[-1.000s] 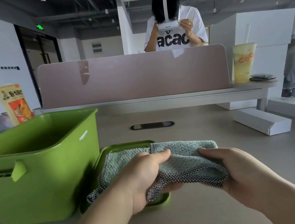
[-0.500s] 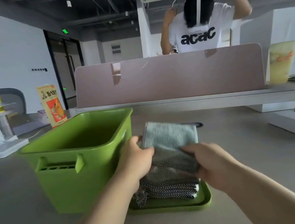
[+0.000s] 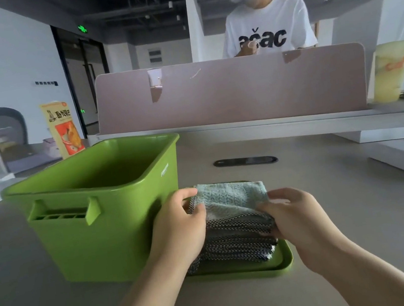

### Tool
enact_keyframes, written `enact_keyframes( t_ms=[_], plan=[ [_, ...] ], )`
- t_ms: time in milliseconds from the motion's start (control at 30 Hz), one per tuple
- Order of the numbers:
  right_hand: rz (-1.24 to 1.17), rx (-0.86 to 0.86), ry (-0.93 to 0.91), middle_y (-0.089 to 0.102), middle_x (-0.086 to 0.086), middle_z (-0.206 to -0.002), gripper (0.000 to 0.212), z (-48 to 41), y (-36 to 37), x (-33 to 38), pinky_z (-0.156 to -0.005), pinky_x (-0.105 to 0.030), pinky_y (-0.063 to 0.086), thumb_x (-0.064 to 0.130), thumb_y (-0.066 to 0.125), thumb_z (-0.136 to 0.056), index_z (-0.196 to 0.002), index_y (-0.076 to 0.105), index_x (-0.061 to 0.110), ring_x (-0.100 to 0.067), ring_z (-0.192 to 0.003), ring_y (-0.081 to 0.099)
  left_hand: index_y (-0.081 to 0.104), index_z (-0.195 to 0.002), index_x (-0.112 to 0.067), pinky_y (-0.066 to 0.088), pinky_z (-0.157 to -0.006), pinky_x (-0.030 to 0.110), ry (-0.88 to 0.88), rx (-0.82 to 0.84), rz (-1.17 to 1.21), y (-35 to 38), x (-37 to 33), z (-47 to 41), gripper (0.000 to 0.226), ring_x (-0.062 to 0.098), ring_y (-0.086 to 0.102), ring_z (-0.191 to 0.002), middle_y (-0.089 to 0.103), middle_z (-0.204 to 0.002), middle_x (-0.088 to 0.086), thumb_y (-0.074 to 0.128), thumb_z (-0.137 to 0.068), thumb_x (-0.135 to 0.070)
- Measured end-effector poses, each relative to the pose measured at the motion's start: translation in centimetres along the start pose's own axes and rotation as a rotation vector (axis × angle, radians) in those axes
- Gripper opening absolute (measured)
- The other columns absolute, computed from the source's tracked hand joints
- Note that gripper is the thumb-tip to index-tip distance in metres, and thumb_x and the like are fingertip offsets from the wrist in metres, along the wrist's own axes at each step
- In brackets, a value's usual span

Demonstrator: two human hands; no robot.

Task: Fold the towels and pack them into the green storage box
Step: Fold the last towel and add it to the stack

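Grey desk (image 3: 338, 210), wide and bare at near left and far right. One green box (image 3: 104, 212), open-topped, inside dark, left of centre. One green lid (image 3: 281, 263) flat just right of box, near edge close to desk's bare front. One stack of towels (image 3: 235, 230) on lid; layer count unclear, top towel pale teal, checked hems showing at near side. Two hands: left hand (image 3: 179, 228) pinching top towel's left edge, thumb over hem; right hand (image 3: 300, 219) clamped on stack's right side, fingers curled. One pink divider (image 3: 230, 92) across far edge, one person (image 3: 266, 22) behind. One cup (image 3: 393, 70) far right, one snack bag (image 3: 63, 128) far left, one cable slot (image 3: 245, 161) beyond stack.
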State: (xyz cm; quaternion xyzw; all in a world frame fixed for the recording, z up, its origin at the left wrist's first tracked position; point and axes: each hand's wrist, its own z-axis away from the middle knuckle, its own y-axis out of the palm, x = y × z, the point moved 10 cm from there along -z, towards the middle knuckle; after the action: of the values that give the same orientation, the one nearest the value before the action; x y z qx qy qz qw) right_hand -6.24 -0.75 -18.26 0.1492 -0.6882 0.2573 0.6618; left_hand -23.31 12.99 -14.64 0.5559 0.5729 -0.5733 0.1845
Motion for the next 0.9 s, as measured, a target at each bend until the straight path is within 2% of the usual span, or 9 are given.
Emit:
enact_keyframes(
  t_ms=[233, 300, 367, 433, 533, 633, 700, 800, 900],
  plan=[
    [0.151, -0.031, -0.045, 0.072, -0.002, -0.091, 0.034, 0.1, -0.2, 0.2, -0.078, -0.043, 0.057, 0.015, 0.067, -0.081, -0.115, 0.064, 0.018, -0.025, -0.077, 0.069, 0.062, -0.109, -0.03, 0.04, -0.078, 0.021, 0.038, 0.01, -0.072, 0.2, 0.1, -0.1, 0.029, 0.013, 0.06, -0.099, 0.059, -0.128, -0.005, 0.048, -0.092, -0.011],
    [0.174, -0.035, -0.053, 0.072, 0.0, -0.092, 0.034, 0.1, -0.1, 0.2, -0.078, -0.043, 0.057, 0.018, 0.068, -0.08, -0.114, 0.065, 0.02, -0.025, -0.078, 0.068, 0.063, -0.106, -0.03, 0.04, -0.072, 0.018, 0.043, 0.01, -0.075, 0.3, 0.2, -0.3, 0.028, 0.006, 0.056, -0.083, 0.06, -0.117, -0.008, 0.048, -0.092, -0.01],
    [0.198, -0.042, -0.064, 0.071, 0.001, -0.093, 0.034, 0.1, -0.2, 0.3, -0.077, -0.041, 0.056, 0.019, 0.067, -0.078, -0.112, 0.066, 0.021, -0.025, -0.077, 0.068, 0.063, -0.104, -0.031, 0.037, -0.057, 0.006, 0.047, 0.004, -0.081, 0.2, 0.3, -0.4, 0.028, -0.004, 0.048, -0.066, 0.057, -0.099, -0.013, 0.048, -0.092, -0.01],
    [0.215, -0.052, -0.072, 0.071, 0.002, -0.093, 0.034, 0.2, -0.4, 0.5, -0.073, -0.035, 0.055, 0.019, 0.067, -0.078, -0.111, 0.066, 0.021, -0.023, -0.075, 0.067, 0.063, -0.103, -0.03, 0.038, -0.053, 0.002, 0.048, -0.007, -0.088, 0.1, 0.4, -0.4, 0.03, -0.004, 0.044, -0.057, 0.052, -0.08, -0.018, 0.047, -0.091, -0.008],
    [0.257, -0.049, -0.079, 0.069, 0.005, -0.092, 0.033, 0.5, -0.2, 0.6, -0.071, -0.032, 0.054, 0.017, 0.067, -0.078, -0.111, 0.065, 0.021, -0.02, -0.073, 0.067, 0.062, -0.107, -0.029, 0.038, -0.046, 0.008, 0.03, -0.002, -0.106, 0.0, 0.5, -0.2, 0.033, 0.002, 0.051, -0.056, 0.045, -0.07, -0.02, 0.044, -0.09, -0.007],
    [0.307, -0.026, -0.082, 0.068, 0.004, -0.092, 0.035, 0.8, 0.0, 0.6, -0.079, -0.038, 0.055, 0.018, 0.065, -0.078, -0.113, 0.063, 0.019, -0.021, -0.079, 0.066, 0.059, -0.115, -0.028, 0.032, -0.036, 0.012, 0.024, 0.031, -0.159, 0.2, 0.1, 0.4, 0.034, 0.006, 0.045, -0.046, 0.054, -0.075, -0.013, 0.042, -0.092, -0.01],
    [0.335, -0.036, -0.106, 0.064, -0.001, -0.106, 0.039, 1.3, -0.2, 1.3, -0.079, -0.033, 0.051, 0.017, 0.063, -0.081, -0.119, 0.056, 0.019, -0.019, -0.081, 0.062, 0.057, -0.122, -0.025, 0.033, -0.047, 0.013, 0.079, -0.01, -0.243, -0.3, -1.1, 0.7, 0.034, 0.009, 0.047, -0.055, 0.063, -0.094, -0.001, 0.042, -0.094, -0.012],
    [0.456, -0.146, -0.285, 0.045, -0.005, -0.132, 0.047, 1.5, -0.9, 5.1, -0.089, -0.028, 0.039, 0.017, 0.056, -0.087, -0.133, 0.047, 0.022, -0.021, -0.108, 0.05, 0.054, -0.127, -0.021, 0.038, -0.084, 0.02, 0.298, -0.117, -0.334, -1.1, -5.2, 0.1, 0.035, 0.016, 0.055, -0.102, 0.056, -0.125, 0.001, 0.042, -0.096, -0.013],
    [0.634, -0.049, -0.497, 0.049, -0.001, -0.139, 0.044, 0.8, 2.4, 8.7, -0.1, -0.028, 0.035, 0.013, 0.051, -0.089, -0.133, 0.053, 0.02, -0.021, -0.127, 0.044, 0.051, -0.132, -0.019, 0.04, -0.099, 0.029, 0.432, 0.022, -0.398, 1.6, -7.8, -2.1, 0.041, 0.018, 0.049, -0.122, 0.053, -0.134, -0.001, 0.042, -0.094, -0.01]
  ],
)
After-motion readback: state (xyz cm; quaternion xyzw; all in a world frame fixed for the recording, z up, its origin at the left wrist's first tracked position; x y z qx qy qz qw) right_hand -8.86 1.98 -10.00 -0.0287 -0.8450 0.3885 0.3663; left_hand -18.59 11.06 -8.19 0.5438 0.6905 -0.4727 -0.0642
